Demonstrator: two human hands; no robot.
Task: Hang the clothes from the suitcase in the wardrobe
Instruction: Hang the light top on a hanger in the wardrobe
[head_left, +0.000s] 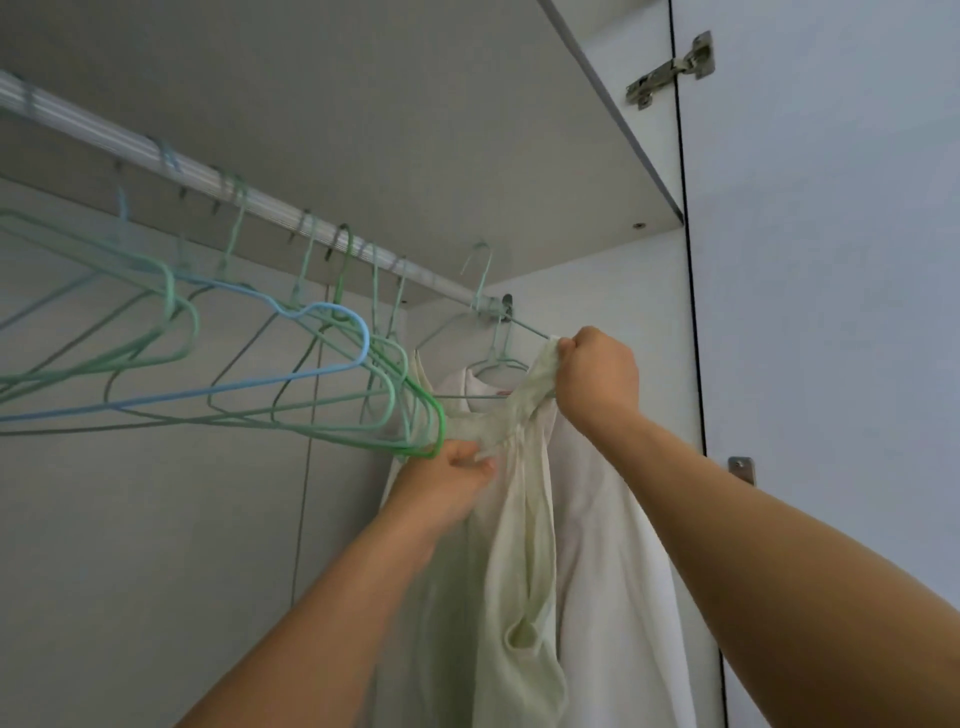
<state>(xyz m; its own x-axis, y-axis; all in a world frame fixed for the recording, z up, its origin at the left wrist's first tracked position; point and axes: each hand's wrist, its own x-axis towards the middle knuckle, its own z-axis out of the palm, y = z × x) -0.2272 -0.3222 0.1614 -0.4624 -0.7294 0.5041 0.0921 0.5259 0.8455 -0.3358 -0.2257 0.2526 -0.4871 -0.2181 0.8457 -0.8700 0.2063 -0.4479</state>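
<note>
A pale green garment (519, 561) hangs at the right end of the wardrobe rail (270, 208), in front of a white garment (608, 545) that is on a hanger. My right hand (597, 379) grips the green garment's upper edge together with the end of a thin hanger (514, 325). Lower left, my left hand (457, 478) pinches the garment's other shoulder, close to the tips of the empty hangers. The suitcase is out of view.
Several empty green and blue hangers (234, 358) hang along the rail to the left, tilted toward me. A shelf (467, 130) lies above the rail. The open wardrobe door (831, 312) with its hinge (670, 70) stands on the right.
</note>
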